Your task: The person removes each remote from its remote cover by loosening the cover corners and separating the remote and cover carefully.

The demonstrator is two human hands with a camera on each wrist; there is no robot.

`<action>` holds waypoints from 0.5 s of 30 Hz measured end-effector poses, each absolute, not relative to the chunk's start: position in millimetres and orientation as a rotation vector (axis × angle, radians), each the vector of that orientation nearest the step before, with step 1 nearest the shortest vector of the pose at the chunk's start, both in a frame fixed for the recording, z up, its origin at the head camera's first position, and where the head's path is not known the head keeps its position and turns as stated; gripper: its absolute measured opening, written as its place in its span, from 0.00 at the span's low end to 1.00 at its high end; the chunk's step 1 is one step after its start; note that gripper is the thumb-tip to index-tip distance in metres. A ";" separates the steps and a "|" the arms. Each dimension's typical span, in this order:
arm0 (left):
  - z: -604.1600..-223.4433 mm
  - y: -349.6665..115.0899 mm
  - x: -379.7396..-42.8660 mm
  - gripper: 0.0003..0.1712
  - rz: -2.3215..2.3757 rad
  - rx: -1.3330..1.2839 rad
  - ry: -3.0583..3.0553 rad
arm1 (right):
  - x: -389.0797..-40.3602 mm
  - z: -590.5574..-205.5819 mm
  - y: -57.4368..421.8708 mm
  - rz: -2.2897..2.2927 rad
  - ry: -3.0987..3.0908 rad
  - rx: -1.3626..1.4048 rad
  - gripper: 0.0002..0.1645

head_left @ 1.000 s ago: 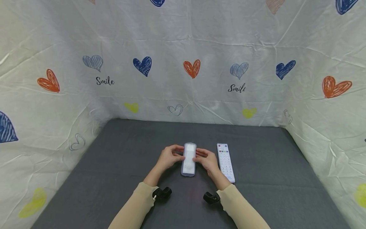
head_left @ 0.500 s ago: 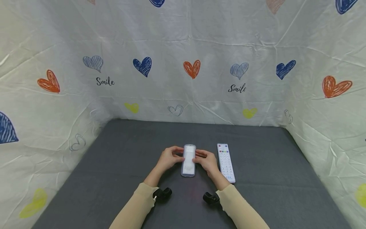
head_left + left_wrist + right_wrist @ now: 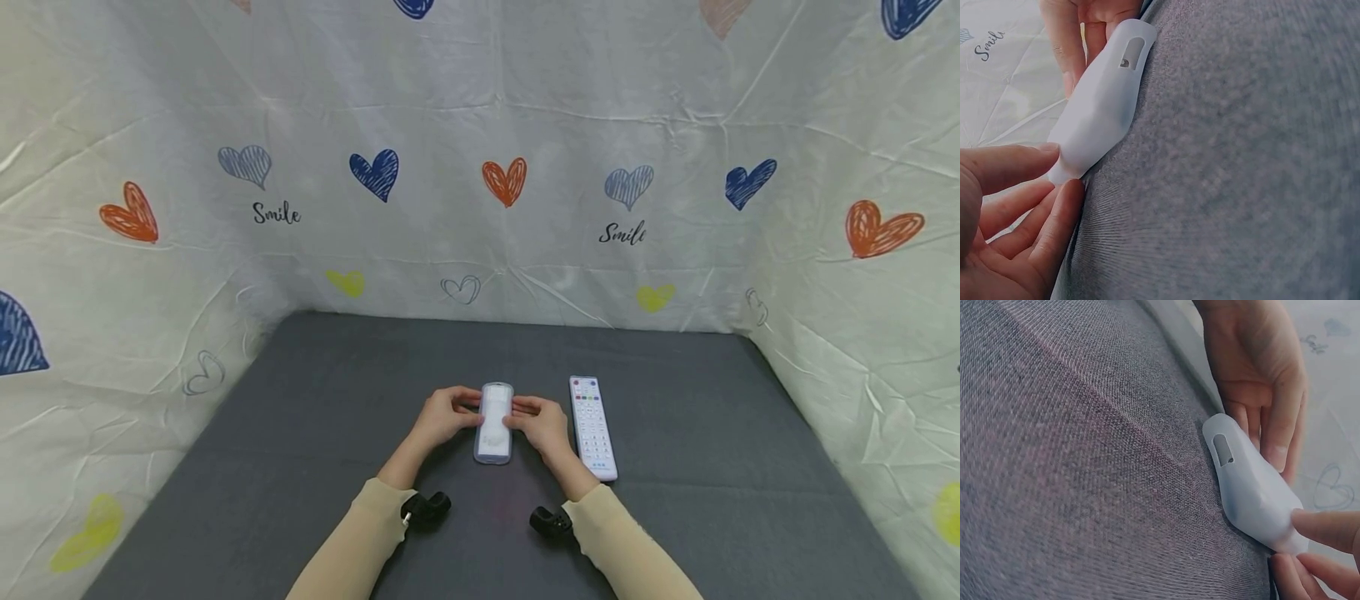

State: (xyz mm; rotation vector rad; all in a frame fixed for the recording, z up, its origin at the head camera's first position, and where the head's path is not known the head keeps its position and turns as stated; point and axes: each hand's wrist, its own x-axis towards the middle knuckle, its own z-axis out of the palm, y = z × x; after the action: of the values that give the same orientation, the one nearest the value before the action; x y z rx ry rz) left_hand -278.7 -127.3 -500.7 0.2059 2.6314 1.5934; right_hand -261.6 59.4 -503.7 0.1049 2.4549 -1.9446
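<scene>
A white oblong remote-sized case (image 3: 494, 427) with a translucent bluish rim lies lengthwise on the dark grey cloth. A small oblong slot (image 3: 1223, 449) shows in its near end. My left hand (image 3: 441, 417) pinches its left edge, thumb on top and fingers along the side. From the opposite side my right hand (image 3: 543, 425) pinches the right edge, with the thumb on top. Both wrist views show the thumb and fingers against the case. Its underside is hidden. A white remote control (image 3: 592, 427) with rows of buttons lies face up to the right of my right hand.
The grey cloth-covered table (image 3: 337, 375) reaches back to a white curtain (image 3: 435, 233) printed with hearts. That curtain also closes off the left and right sides. Black wrist cameras (image 3: 427, 507) sit below both hands.
The far end of the case has come slightly down and towards me. My right hand has shifted a little with it, still pinching the edge. The remote control has stayed put.
</scene>
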 end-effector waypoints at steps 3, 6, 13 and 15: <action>-501.0 -127.3 -279.6 0.21 1.589 0.209 2.632 | -261.3 -504.0 59.4 -1.942 2.468 0.106 0.23; -500.9 -127.4 -280.9 0.21 1.589 0.210 2.629 | -260.5 -504.2 59.4 -1.955 2.462 0.104 0.23; -501.6 -126.7 -286.3 0.20 1.599 0.206 2.639 | -259.8 -503.7 59.4 -1.982 2.447 0.087 0.23; -502.0 -126.8 -288.4 0.19 1.600 0.201 2.643 | -259.8 -503.6 59.4 -1.988 2.441 0.085 0.23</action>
State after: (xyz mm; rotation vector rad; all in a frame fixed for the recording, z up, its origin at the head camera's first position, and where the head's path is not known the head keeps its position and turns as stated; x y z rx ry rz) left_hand -288.4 -126.8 -502.0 0.2014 2.6432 1.6002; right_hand -259.8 59.4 -503.6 0.0853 2.4410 -1.9879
